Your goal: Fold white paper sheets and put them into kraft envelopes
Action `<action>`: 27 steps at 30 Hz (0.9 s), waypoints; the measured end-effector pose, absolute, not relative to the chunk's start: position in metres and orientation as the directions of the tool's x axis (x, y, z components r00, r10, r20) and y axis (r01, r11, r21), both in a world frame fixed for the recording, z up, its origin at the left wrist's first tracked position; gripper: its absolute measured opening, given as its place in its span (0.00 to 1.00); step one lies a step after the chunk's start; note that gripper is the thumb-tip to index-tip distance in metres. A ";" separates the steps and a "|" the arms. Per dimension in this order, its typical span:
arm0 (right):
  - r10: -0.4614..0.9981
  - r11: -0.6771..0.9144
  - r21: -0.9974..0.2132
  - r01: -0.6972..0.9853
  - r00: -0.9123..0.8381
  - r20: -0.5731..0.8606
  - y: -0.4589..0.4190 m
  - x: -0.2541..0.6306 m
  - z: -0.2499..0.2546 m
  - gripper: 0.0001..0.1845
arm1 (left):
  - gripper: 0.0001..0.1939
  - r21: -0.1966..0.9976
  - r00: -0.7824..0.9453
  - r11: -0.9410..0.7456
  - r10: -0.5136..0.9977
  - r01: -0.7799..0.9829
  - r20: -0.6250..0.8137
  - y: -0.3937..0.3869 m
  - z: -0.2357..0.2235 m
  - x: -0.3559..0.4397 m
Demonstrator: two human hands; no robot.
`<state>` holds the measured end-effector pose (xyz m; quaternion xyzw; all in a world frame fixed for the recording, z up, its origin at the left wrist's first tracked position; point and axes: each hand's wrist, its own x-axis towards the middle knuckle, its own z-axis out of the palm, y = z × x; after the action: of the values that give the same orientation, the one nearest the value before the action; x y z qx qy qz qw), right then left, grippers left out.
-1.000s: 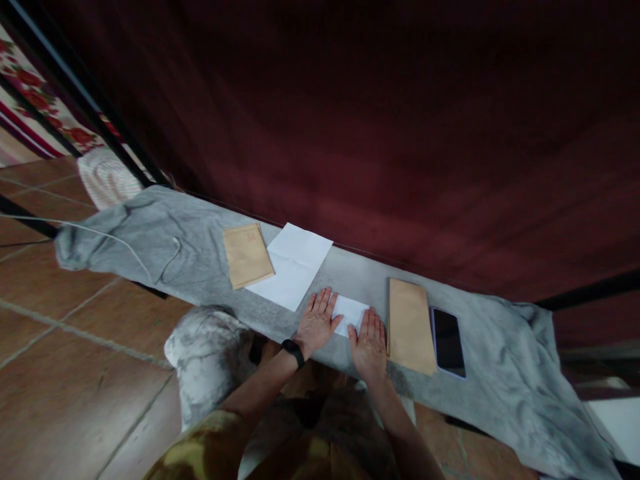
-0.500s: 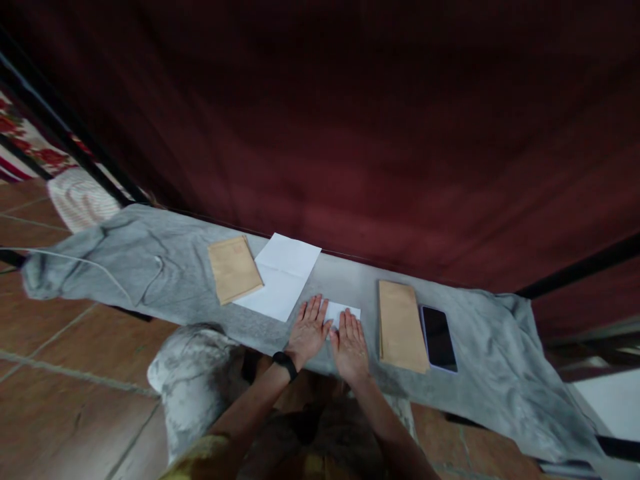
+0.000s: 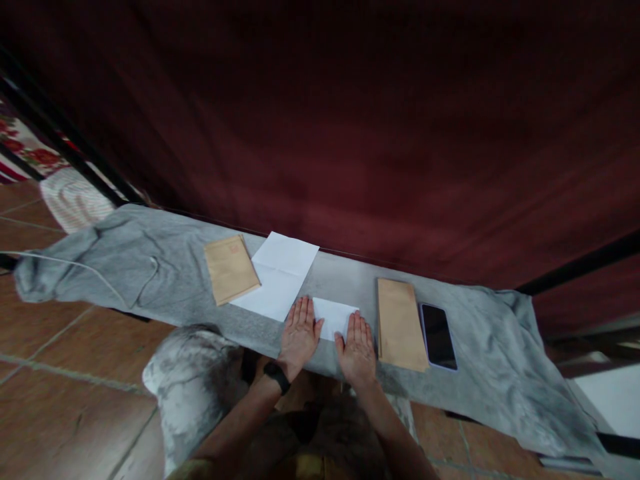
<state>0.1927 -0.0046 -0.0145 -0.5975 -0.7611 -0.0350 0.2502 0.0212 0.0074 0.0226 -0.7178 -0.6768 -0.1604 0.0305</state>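
Observation:
A small folded white paper [image 3: 333, 317] lies on the grey cloth between my hands. My left hand [image 3: 301, 333] rests flat at its left end, fingers stretched out, a black band on the wrist. At the right end my right hand [image 3: 357, 350] is also flat, with its fingers over the paper's edge. Left of them a larger white sheet [image 3: 283, 273] with a crease lies unfolded, its left part covered by brown envelopes [image 3: 231, 269]. To the right of my right hand is a stack of longer brown envelopes [image 3: 401, 325].
A phone [image 3: 439, 337] with a dark screen lies beside the right-hand envelopes. The grey cloth [image 3: 495, 347] covers a narrow bench. A white cable [image 3: 85, 261] runs over its left end. Behind hangs a dark red curtain [image 3: 320, 167]; tiled floor [image 3: 65, 400] shows below.
My hands have moved apart, the left one leftward and the right one slightly rightward, along the folded paper. More of the paper shows between them.

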 end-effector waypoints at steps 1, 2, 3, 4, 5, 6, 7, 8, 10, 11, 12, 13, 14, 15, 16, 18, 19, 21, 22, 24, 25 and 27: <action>0.892 0.285 -0.245 0.927 -0.163 0.421 -0.005 0.193 -0.014 0.38 | 0.32 0.180 0.043 -0.095 0.962 0.979 0.271 0.006 0.025 0.027; 0.893 0.285 -0.242 0.928 -0.164 0.420 -0.006 0.193 -0.013 0.37 | 0.31 0.188 0.083 -0.136 0.960 0.973 0.267 0.006 0.027 0.034; 0.892 0.288 -0.238 0.928 -0.169 0.420 -0.006 0.193 -0.012 0.36 | 0.31 0.198 0.152 -0.206 0.955 0.958 0.256 0.005 0.029 0.041; 0.889 0.296 -0.231 0.927 -0.180 0.420 -0.007 0.193 -0.012 0.35 | 0.31 0.210 0.238 -0.289 0.941 0.934 0.240 0.005 0.031 0.048; 0.886 0.308 -0.222 0.925 -0.194 0.421 -0.007 0.193 -0.011 0.35 | 0.31 0.223 0.318 -0.366 0.921 0.904 0.223 0.006 0.032 0.055; 0.882 0.322 -0.214 0.922 -0.210 0.422 -0.008 0.193 -0.010 0.35 | 0.31 0.237 0.382 -0.424 0.901 0.874 0.206 0.006 0.032 0.060; 0.878 0.333 -0.207 0.920 -0.223 0.423 -0.008 0.193 -0.009 0.36 | 0.31 0.250 0.421 -0.458 0.887 0.853 0.191 0.008 0.032 0.064; 0.875 0.340 -0.204 0.918 -0.229 0.427 -0.008 0.193 -0.008 0.36 | 0.31 0.258 0.434 -0.468 0.883 0.845 0.180 0.010 0.031 0.065; 0.872 0.334 -0.209 0.919 -0.217 0.438 -0.008 0.193 -0.007 0.35 | 0.31 0.258 0.402 -0.434 0.900 0.863 0.168 0.014 0.028 0.063; 0.872 0.326 -0.217 0.920 -0.204 0.446 -0.008 0.192 -0.007 0.34 | 0.31 0.249 0.377 -0.409 0.911 0.878 0.168 0.016 0.027 0.060; 0.871 0.319 -0.224 0.921 -0.192 0.451 -0.007 0.192 -0.007 0.33 | 0.32 0.236 0.354 -0.387 0.919 0.891 0.172 0.017 0.026 0.055; 0.871 0.314 -0.228 0.922 -0.184 0.455 -0.007 0.192 -0.007 0.33 | 0.32 0.221 0.332 -0.367 0.926 0.903 0.181 0.018 0.025 0.050; 0.872 0.311 -0.230 0.922 -0.180 0.456 -0.006 0.191 -0.007 0.34 | 0.32 0.208 0.313 -0.350 0.930 0.913 0.193 0.019 0.024 0.045; 0.873 0.308 -0.232 0.923 -0.177 0.455 -0.006 0.191 -0.007 0.35 | 0.32 0.197 0.292 -0.332 0.934 0.923 0.205 0.019 0.024 0.040; 0.875 0.305 -0.233 0.924 -0.175 0.452 -0.006 0.191 -0.007 0.36 | 0.32 0.190 0.268 -0.310 0.939 0.932 0.217 0.018 0.023 0.036; 0.880 0.298 -0.235 0.925 -0.170 0.443 -0.006 0.191 -0.007 0.36 | 0.31 0.188 0.203 -0.250 0.950 0.950 0.237 0.017 0.023 0.029; 0.882 0.293 -0.235 0.927 -0.167 0.441 -0.007 0.191 -0.008 0.36 | 0.31 0.192 0.170 -0.220 0.954 0.956 0.246 0.015 0.022 0.027; 0.884 0.284 -0.231 0.930 -0.160 0.440 -0.008 0.191 -0.009 0.36 | 0.32 0.201 0.115 -0.171 0.958 0.965 0.261 0.013 0.022 0.024; 0.884 0.278 -0.230 0.933 -0.155 0.442 -0.008 0.191 -0.010 0.36 | 0.31 0.204 0.096 -0.154 0.959 0.967 0.267 0.012 0.021 0.023; 0.886 0.262 -0.231 0.937 -0.139 0.443 -0.009 0.191 -0.010 0.35 | 0.31 0.201 0.079 -0.137 0.960 0.970 0.270 0.011 0.021 0.022; 0.889 0.251 -0.234 0.939 -0.128 0.441 -0.008 0.190 -0.009 0.35 | 0.31 0.197 0.078 -0.133 0.960 0.971 0.268 0.011 0.021 0.022; 0.896 0.215 -0.246 0.945 -0.091 0.434 -0.004 0.187 -0.005 0.34 | 0.31 0.186 0.079 -0.130 0.962 0.974 0.261 0.012 0.021 0.022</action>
<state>0.1869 -0.0044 -0.0047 -0.6247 -0.7369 -0.0484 0.2537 0.0221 0.0115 0.0206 -0.7341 -0.6593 -0.1612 0.0181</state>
